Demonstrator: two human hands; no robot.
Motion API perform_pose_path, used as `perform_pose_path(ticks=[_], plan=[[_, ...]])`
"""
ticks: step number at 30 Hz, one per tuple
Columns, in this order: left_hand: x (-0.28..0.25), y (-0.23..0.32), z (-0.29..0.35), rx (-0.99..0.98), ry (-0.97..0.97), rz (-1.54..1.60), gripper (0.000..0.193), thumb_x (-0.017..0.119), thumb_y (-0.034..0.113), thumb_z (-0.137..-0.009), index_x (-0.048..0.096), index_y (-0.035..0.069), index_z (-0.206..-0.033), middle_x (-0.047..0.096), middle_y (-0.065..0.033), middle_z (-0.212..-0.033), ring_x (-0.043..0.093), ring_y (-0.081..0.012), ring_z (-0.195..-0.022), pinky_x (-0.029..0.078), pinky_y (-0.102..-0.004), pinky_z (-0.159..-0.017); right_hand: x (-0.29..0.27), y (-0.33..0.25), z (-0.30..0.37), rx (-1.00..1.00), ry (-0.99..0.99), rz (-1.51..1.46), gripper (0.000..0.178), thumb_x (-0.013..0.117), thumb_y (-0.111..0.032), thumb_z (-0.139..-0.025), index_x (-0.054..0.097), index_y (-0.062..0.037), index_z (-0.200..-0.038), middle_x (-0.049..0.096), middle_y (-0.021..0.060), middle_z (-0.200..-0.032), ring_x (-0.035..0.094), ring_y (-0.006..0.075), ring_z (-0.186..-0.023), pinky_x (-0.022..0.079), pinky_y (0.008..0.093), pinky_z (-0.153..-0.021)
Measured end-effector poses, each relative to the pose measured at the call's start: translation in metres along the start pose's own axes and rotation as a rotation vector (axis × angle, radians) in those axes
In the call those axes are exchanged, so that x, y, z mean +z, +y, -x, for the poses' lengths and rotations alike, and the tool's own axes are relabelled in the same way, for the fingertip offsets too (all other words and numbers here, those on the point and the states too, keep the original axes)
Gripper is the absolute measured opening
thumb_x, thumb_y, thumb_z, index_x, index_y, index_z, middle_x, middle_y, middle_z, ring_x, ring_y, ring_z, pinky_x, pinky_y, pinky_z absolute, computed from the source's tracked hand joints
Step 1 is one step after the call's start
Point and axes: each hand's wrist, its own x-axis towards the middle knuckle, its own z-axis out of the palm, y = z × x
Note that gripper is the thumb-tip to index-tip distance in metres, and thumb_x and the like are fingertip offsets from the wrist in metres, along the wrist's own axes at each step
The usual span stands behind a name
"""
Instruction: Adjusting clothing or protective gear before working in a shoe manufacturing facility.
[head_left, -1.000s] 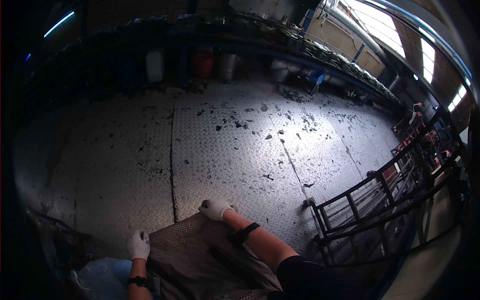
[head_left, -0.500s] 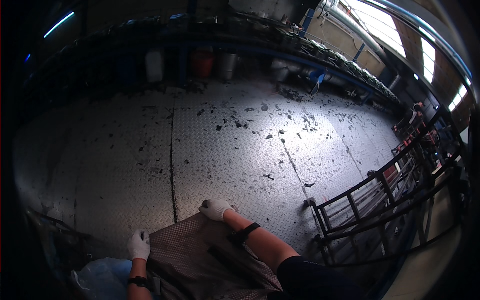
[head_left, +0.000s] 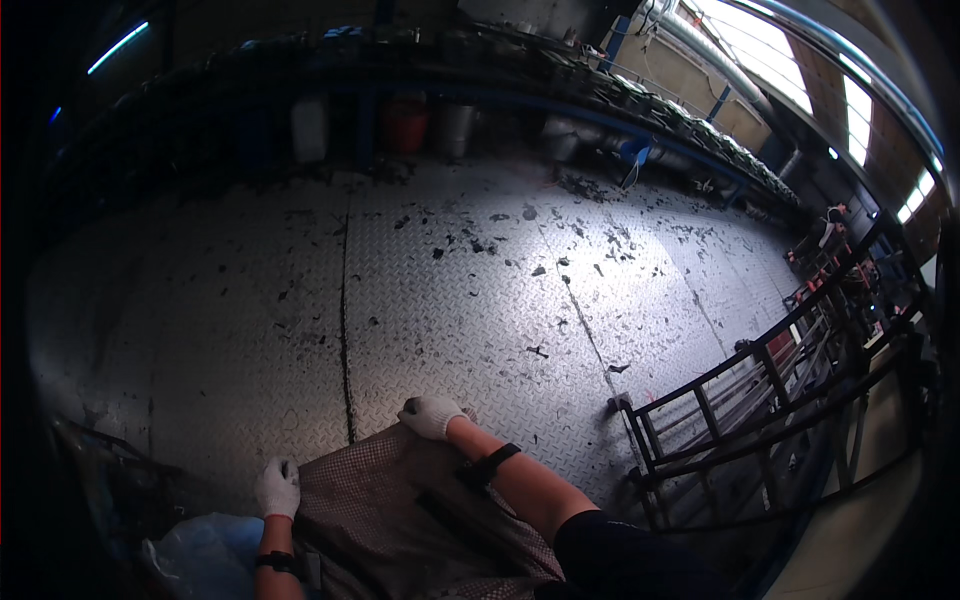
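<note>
A brown cloth (head_left: 385,490) with a mesh-like dotted pattern hangs in folds in front of me, its upper edge stretched between my hands. My left hand (head_left: 278,488), in a white knitted glove with dark smudges at the fingertips, is closed on the left corner of that edge. Further right and a little higher, my right hand (head_left: 431,418) wears a matching glove and grips the other end. A dark strip (head_left: 465,527) lies across the cloth's folds; what it is I cannot tell. Dark bands circle both wrists. The cloth's lower part runs out of view.
Dark scraps litter the patterned metal floor (head_left: 450,300). A black metal rack (head_left: 690,425) stands at right, and a clear plastic bag with something blue (head_left: 205,550) sits by my left forearm. Along the back, a long bench (head_left: 480,95) has a red bucket (head_left: 404,127) beneath it.
My hands and the cloth look almost unmoved. Along the far bench, the small items have shifted slightly to the left.
</note>
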Motion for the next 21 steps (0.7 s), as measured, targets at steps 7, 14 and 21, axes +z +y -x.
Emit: perform_pose_path(ticks=[7,14,21], plan=[[0.0006,-0.0006,0.0000,-0.012,0.012,-0.016,0.019,0.062,0.021,-0.087,0.068,0.004,-0.093,0.069,-0.0210,-0.094,0.066,-0.0416,-0.091,0.052,-0.0489,-0.081,-0.0002,-0.0010,0.0006,-0.002,0.013,0.016,0.048,0.052,-0.050,-0.094,0.072,-0.0103,-0.113,0.071,0.0186,-0.113,0.066,0.0385,-0.108,0.051,0.0459,-0.094],[0.0017,-0.0005,-0.0007,0.020,0.029,-0.018,0.020,0.062,0.022,-0.087,0.068,0.004,-0.091,0.069,-0.0211,-0.094,0.066,-0.0422,-0.090,0.051,-0.0499,-0.080,0.0024,0.0027,-0.0024,-0.010,0.024,0.014,0.048,0.052,-0.050,-0.094,0.072,-0.0104,-0.114,0.071,0.0188,-0.112,0.066,0.0385,-0.108,0.051,0.0461,-0.093],[0.0028,-0.0017,-0.0011,0.007,0.019,-0.020,0.020,0.062,0.023,-0.088,0.067,0.004,-0.091,0.069,-0.0211,-0.093,0.066,-0.0424,-0.090,0.051,-0.0507,-0.080,0.0004,0.0014,-0.0009,-0.009,0.016,0.007,0.049,0.052,-0.050,-0.094,0.071,-0.0102,-0.115,0.070,0.0201,-0.113,0.066,0.0393,-0.108,0.051,0.0463,-0.093]])
